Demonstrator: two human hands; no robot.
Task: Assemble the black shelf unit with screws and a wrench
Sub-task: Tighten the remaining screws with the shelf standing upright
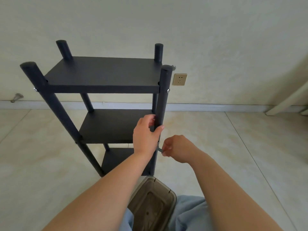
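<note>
At the far left, low on the pale wall, a small metal door stopper sticks out just above the white baseboard. To its right stands the black shelf unit with three flat boards and four round posts, upright on the cream tiled floor and close to the wall. A silver screw head shows on the front left post at the level of the top board, and another silver screw head shows on the front right post at the same level. The left hand grips the front right post just above the middle board, with fingers curled round it, and I judge it steadies the frame. Just to the right and a little lower, the right hand pinches a small flat grey metal wrench between thumb and fingers; the other end of the wrench reaches the post at the middle board, where a screw seems to sit, but the joint itself is too small to see well. So the step in hand is probably the tightening of this middle screw. The next move calls for a short turn of the wrench while the post is held firm, then a reset of the wrench. Near the bottom, between the arms, a brown translucent plastic box lies beside light blue cloth. On the wall at right is a beige socket.
</note>
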